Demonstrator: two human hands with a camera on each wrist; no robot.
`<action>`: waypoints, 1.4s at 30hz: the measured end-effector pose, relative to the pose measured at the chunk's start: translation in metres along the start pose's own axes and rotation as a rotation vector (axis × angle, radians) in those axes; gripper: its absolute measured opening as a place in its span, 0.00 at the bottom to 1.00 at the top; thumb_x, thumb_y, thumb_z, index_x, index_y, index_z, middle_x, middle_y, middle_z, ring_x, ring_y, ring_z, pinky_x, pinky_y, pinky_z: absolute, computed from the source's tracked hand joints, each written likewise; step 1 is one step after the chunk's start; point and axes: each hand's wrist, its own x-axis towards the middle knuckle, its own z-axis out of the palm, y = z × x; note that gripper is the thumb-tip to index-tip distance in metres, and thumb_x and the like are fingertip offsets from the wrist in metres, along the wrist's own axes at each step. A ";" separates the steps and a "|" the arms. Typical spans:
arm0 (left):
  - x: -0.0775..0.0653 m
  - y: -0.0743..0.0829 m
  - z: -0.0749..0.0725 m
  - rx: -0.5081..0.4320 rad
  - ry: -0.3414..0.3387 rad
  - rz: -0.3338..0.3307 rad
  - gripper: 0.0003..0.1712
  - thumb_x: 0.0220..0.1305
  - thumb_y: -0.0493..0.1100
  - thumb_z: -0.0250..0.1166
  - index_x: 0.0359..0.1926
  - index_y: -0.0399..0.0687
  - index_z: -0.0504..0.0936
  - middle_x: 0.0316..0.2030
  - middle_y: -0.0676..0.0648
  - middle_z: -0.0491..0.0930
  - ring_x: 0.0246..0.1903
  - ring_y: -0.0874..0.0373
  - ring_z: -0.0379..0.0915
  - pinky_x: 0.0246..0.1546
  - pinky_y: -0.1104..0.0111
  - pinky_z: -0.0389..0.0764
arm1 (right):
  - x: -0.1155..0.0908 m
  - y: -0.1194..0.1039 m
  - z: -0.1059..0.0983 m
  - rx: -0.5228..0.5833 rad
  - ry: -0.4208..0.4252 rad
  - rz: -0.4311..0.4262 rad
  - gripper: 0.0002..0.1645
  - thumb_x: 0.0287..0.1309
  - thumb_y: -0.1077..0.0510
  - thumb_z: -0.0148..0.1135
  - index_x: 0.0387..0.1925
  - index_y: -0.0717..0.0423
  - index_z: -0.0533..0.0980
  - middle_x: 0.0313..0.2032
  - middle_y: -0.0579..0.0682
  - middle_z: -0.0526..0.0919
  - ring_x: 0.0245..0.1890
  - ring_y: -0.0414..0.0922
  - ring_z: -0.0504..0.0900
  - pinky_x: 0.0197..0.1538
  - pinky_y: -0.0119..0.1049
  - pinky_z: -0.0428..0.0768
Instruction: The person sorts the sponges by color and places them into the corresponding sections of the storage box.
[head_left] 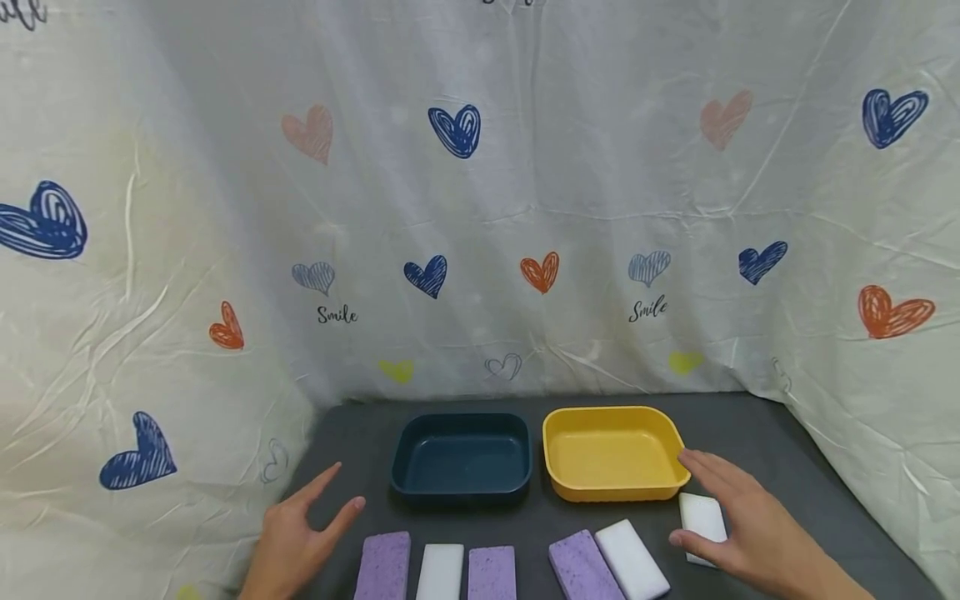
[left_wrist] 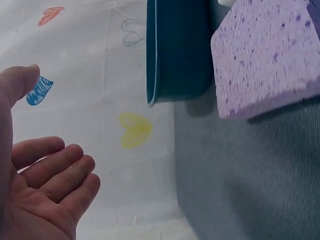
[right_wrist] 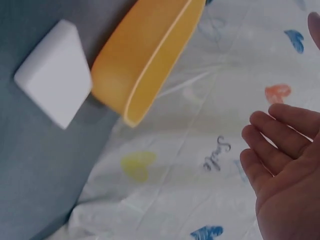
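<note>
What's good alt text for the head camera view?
A person's empty left hand and right hand flank a dark blue tray and a yellow tray, both empty, on a gray table. Nearer lie three purple sponges and three white blocks; behind hangs a heart-print cloth.

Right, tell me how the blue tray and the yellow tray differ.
The blue tray is dark; the yellow tray is bright. In the head view, the right hand just overlaps the yellow tray's edge; nothing covers the blue tray. Both are upright, open-topped and round-cornered.

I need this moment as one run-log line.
left grip, right grip: empty | dark-blue tray, yellow tray: empty | purple sponges, white blocks: on table
</note>
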 end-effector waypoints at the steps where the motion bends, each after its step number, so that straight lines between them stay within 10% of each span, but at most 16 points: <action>1: 0.001 0.000 0.002 0.002 -0.009 -0.011 0.39 0.66 0.58 0.78 0.69 0.40 0.84 0.62 0.30 0.85 0.57 0.30 0.86 0.57 0.35 0.83 | 0.001 -0.001 0.002 0.005 -0.015 -0.008 0.65 0.51 0.18 0.75 0.77 0.57 0.74 0.73 0.58 0.79 0.70 0.62 0.79 0.66 0.70 0.79; 18: 0.017 -0.001 0.035 -0.060 -0.147 -0.069 0.40 0.70 0.60 0.75 0.72 0.38 0.82 0.65 0.30 0.82 0.63 0.32 0.83 0.62 0.38 0.82 | 0.010 -0.021 0.049 0.209 -0.186 -0.265 0.63 0.55 0.25 0.79 0.83 0.50 0.67 0.77 0.53 0.75 0.74 0.51 0.76 0.70 0.45 0.83; 30: 0.037 -0.013 0.060 -0.052 -0.265 -0.139 0.45 0.73 0.64 0.71 0.75 0.35 0.76 0.71 0.29 0.77 0.68 0.30 0.78 0.67 0.37 0.78 | 0.024 -0.032 0.071 0.306 -0.469 -0.083 0.72 0.49 0.25 0.83 0.86 0.51 0.62 0.83 0.50 0.66 0.80 0.59 0.68 0.76 0.62 0.71; 42: 0.053 -0.035 0.086 -0.044 -0.317 -0.172 0.48 0.73 0.67 0.69 0.75 0.33 0.75 0.71 0.26 0.76 0.71 0.28 0.74 0.69 0.34 0.74 | 0.035 -0.029 0.097 0.194 -0.566 -0.198 0.63 0.60 0.24 0.73 0.83 0.55 0.65 0.82 0.51 0.69 0.81 0.54 0.69 0.79 0.57 0.70</action>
